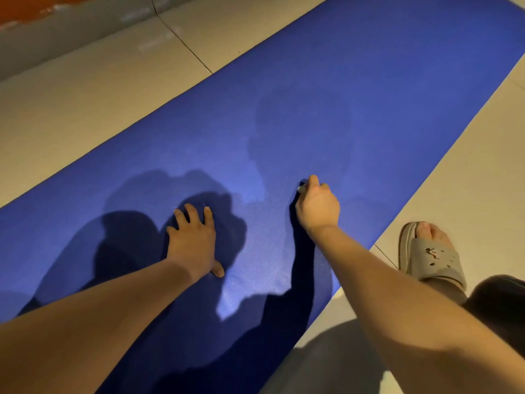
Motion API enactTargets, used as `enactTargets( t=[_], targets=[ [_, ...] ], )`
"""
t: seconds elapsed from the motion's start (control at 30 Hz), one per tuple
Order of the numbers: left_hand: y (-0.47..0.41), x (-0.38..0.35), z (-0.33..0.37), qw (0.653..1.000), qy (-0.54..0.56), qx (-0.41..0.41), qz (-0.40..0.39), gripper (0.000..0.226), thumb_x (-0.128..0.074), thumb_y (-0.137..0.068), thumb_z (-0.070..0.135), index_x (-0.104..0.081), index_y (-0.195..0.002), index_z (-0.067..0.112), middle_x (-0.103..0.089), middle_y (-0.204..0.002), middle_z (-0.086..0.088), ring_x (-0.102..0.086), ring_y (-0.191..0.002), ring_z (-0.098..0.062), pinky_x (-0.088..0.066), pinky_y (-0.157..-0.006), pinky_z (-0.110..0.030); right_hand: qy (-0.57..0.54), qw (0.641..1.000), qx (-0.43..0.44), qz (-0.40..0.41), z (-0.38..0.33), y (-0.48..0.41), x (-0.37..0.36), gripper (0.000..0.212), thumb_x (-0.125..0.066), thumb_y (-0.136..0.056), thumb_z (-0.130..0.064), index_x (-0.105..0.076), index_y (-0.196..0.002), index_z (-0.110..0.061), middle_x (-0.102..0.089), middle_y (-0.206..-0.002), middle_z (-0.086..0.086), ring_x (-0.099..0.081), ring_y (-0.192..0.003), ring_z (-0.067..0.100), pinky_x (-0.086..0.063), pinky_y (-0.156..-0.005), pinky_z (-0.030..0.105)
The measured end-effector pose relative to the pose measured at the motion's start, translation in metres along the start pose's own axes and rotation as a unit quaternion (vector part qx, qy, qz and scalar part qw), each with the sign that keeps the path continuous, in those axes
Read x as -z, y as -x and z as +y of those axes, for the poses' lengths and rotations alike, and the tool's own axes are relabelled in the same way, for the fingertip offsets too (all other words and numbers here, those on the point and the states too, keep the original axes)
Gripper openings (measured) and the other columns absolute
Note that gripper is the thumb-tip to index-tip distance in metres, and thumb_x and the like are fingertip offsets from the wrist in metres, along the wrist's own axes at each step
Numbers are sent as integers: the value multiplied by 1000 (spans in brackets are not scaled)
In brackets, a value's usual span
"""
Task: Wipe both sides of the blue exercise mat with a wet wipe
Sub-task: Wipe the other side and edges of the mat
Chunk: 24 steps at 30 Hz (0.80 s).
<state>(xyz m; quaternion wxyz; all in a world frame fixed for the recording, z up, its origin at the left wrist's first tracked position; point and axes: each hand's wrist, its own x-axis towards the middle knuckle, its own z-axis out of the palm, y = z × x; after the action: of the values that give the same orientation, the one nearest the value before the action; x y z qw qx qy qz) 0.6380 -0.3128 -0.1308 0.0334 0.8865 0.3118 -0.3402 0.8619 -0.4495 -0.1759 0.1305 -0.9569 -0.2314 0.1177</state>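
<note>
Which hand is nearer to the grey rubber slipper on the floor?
Right. The right hand, gripping a white wet wipe, is on the blue exercise mat near the grey slipper; the left hand presses flat farther across the mat.

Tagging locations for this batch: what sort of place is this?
Probably a room in a home, seen at floor level: beige tiles with joint lines, the mat spread flat on them, and a slipper worn beside it.
</note>
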Motion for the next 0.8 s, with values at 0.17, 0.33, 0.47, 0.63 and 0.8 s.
enactTargets(
  t=[0.17, 0.33, 0.47, 0.63, 0.8],
  targets=[
    [1, 1, 0, 1000, 8, 5, 2, 154, -80, -57, 78, 12, -159, 8, 2, -162, -32, -8, -150, -53, -33, -116, -57, 22, 991, 129, -30, -45, 88, -27, 23, -46, -100, -33, -56, -112, -16, -59, -92, 12, -59, -71, 34, -34, -53, 33],
    [1, 2, 0, 1000, 6, 2, 2, 154, -80, -58, 78, 12, -159, 8, 2, -162, -31, -9, -150, -53, -33, -116, -57, 45, 980, 179, -78, -33, 91, -24, 18, -51, -94, -18, -54, -112, -14, -62, -94, 9, -62, -78, 35, -32, -53, 33],
    [-1, 2, -1, 1000, 6, 2, -6, 153, -81, -58, 76, 13, -159, 8, 4, -163, -31, -7, -150, -53, -32, -116, -57, 24, 997, 61, -38, 16, 24, 6, 24, -53, -92, -17, -48, -114, -11, -65, -99, 11, -62, -84, 38, -37, -60, 35],
    [-1, 1, 0, 1000, 11, 4, -8, 153, -82, -59, 74, 13, -160, 9, 5, -163, -30, -6, -151, -52, -31, -117, -58, 63, 995, -68, -46, 45, -27, 33, 23, -56, -95, -14, -46, -113, -3, -64, -102, 18, -54, -77, 36, -33, -58, 36],
    [-1, 1, 1, 1000, 13, 7, -6, 154, -83, -57, 74, 12, -160, 8, 3, -162, -32, -7, -150, -53, -32, -116, -59, 13, 999, 9, -46, 4, 51, -2, 20, -48, -90, -10, -51, -109, -8, -63, -97, 13, -63, -84, 37, -40, -62, 36]
  ],
)
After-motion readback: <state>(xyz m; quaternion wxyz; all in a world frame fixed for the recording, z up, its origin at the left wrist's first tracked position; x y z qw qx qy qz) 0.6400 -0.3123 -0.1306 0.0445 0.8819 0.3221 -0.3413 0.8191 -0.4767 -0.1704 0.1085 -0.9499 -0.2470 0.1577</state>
